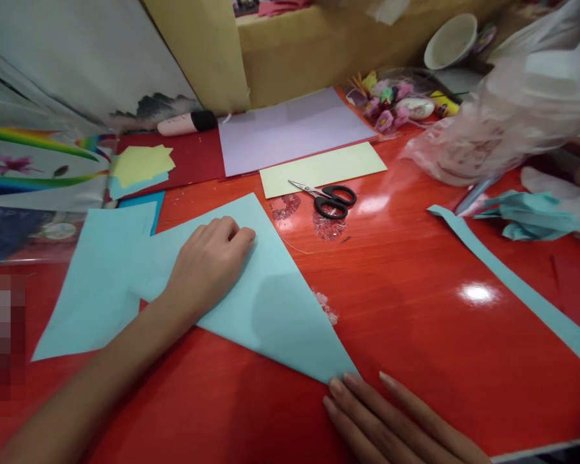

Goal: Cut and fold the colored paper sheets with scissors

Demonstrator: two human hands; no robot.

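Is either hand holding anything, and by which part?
Nothing is gripped. The left hand presses the folded light-blue paper triangle mid-sheet; the right hand touches its lower corner.

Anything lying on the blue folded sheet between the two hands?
Nothing visible. The left hand presses flat on the blue folded sheet, the right hand has its fingertips at the sheet's near corner, and the paper between them is bare. The scissors lie apart, farther back on the table.

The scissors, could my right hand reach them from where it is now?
Probably yes: only bare red table lies between the right hand and the scissors, and nothing covers them.
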